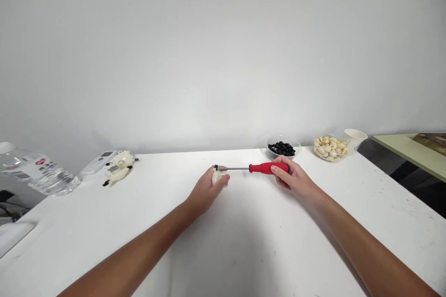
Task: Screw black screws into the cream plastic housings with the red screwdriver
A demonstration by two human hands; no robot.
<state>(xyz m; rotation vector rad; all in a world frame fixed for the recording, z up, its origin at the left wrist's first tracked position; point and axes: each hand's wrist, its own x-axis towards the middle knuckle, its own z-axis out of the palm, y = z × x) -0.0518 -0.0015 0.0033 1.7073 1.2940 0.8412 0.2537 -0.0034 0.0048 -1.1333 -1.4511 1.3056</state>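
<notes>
My left hand [206, 189] is closed around a small cream-coloured plastic part [218, 176] with a black bit at its top edge. Wrapped around the red handle of a screwdriver [266, 168] is my right hand [292, 177]. The screwdriver lies level, its metal shaft pointing left, and its tip meets the black bit of the cream part. Whether the tip sits in a screw is too small to tell. Farther left on the table are similar cream plastic parts [120, 167] with black ends.
A white table [223, 250] stands against a grey wall. At the left are a tilted clear water bottle [42, 171] and a white remote control [99, 162]. A bowl of black pieces [282, 148], a container of cream pieces [330, 148] and a white cup [354, 138] stand back right.
</notes>
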